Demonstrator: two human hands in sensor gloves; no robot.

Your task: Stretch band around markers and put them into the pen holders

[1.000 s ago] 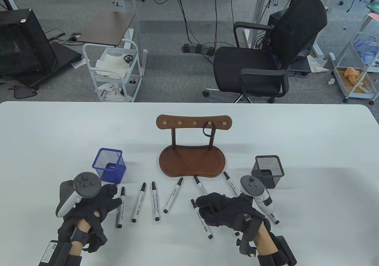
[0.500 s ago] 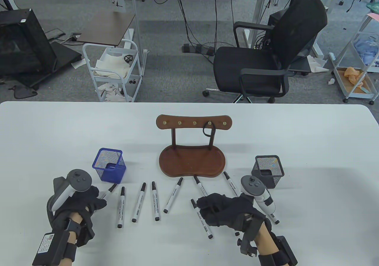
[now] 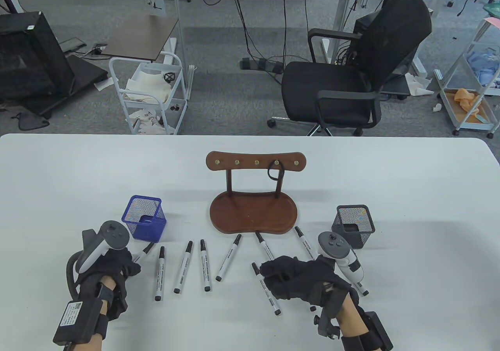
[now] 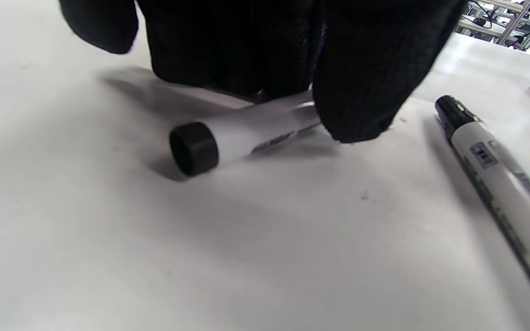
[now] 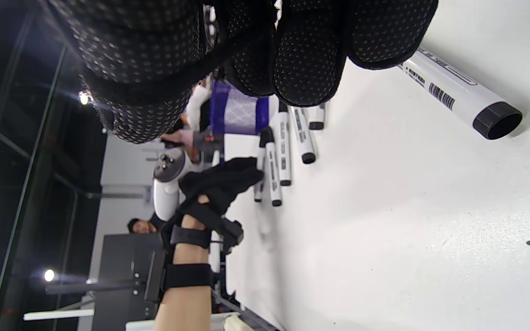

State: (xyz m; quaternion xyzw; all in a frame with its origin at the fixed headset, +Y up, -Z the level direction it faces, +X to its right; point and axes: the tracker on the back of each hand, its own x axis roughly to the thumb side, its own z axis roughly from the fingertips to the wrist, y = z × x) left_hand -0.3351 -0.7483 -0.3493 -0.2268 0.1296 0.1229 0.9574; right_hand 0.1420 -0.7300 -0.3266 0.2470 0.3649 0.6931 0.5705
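Note:
My left hand [image 3: 127,265] grips a white marker with a black cap [image 3: 142,251] just in front of the blue mesh pen holder [image 3: 145,218]. In the left wrist view its fingers [image 4: 228,50] and thumb [image 4: 361,82] close over that marker [image 4: 242,135] low on the table. My right hand [image 3: 273,274] rests with curled fingers over a marker [image 3: 266,290]; I see nothing held in it. More markers [image 3: 183,265] lie in a row between the hands. A black band [image 3: 274,174] hangs on a peg of the wooden stand. The black mesh holder [image 3: 354,226] stands at the right.
The brown wooden stand's tray [image 3: 254,214] sits mid-table behind the markers. Further markers [image 3: 304,243] lie by the black holder. Beyond the table's far edge are an office chair [image 3: 351,81] and a white cart [image 3: 150,93].
My left hand drew back to the left and uncovered the marker it holds by the blue holder, then shifted slightly. The right hand has not moved.

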